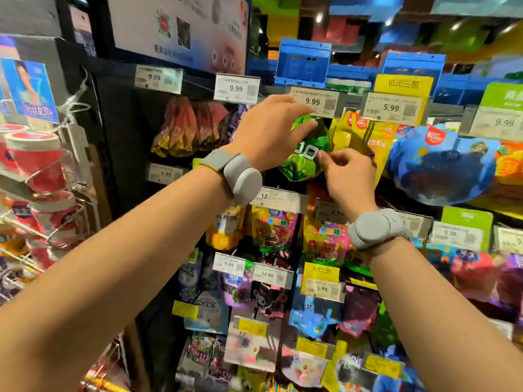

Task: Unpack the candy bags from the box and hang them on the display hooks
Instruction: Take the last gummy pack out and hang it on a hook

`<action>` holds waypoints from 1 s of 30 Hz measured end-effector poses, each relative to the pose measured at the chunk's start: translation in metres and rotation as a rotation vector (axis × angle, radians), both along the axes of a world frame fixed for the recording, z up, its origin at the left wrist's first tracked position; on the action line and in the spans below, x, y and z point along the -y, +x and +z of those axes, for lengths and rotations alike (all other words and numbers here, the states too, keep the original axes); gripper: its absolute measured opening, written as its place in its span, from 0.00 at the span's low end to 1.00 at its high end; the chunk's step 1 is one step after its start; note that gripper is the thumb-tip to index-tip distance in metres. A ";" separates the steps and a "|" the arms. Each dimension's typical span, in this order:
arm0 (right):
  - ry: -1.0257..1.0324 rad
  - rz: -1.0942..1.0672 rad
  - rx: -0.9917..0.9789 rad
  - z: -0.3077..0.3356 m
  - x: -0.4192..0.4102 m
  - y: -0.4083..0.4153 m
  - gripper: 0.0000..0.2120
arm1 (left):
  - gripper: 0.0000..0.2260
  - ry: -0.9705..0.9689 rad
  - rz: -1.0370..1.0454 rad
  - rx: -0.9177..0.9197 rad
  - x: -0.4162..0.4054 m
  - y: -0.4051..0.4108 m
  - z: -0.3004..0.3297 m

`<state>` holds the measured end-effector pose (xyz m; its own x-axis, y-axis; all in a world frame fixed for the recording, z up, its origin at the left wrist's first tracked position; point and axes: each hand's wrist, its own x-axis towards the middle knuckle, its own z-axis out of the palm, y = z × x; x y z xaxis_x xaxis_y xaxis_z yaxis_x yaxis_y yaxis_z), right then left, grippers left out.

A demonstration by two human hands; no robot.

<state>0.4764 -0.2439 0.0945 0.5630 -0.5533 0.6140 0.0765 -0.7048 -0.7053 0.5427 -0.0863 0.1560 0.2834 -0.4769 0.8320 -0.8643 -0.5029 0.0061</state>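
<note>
Gripping green candy bag [307, 154], both hands [271, 131]

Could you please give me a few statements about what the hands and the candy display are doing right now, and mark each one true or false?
1. Both hands are on the green candy bag. True.
2. The left hand is at the bottom of the bag. False: it is at the bag's top, just under the 9.99 price tag.
3. The right hand pinches the bag's lower right side. True.
4. The bag to the right of the green one is purple. False: a yellow bag hangs there.
5. Each wrist carries a grey band. True.
</note>
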 end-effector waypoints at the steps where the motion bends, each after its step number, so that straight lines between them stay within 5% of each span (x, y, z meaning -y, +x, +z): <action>1: 0.017 -0.001 0.025 -0.004 -0.001 -0.004 0.15 | 0.18 -0.011 -0.020 0.001 0.000 -0.001 -0.007; 8: 0.131 0.039 0.113 -0.038 -0.007 -0.039 0.12 | 0.16 -0.192 -0.231 -0.050 0.012 -0.025 -0.060; 18: 0.539 0.093 0.076 -0.155 -0.004 -0.113 0.09 | 0.13 -0.356 -0.376 -0.860 0.028 -0.086 -0.183; 30: 0.922 0.010 -0.184 -0.341 0.033 -0.231 0.17 | 0.13 -0.276 -0.176 -1.414 0.048 -0.184 -0.345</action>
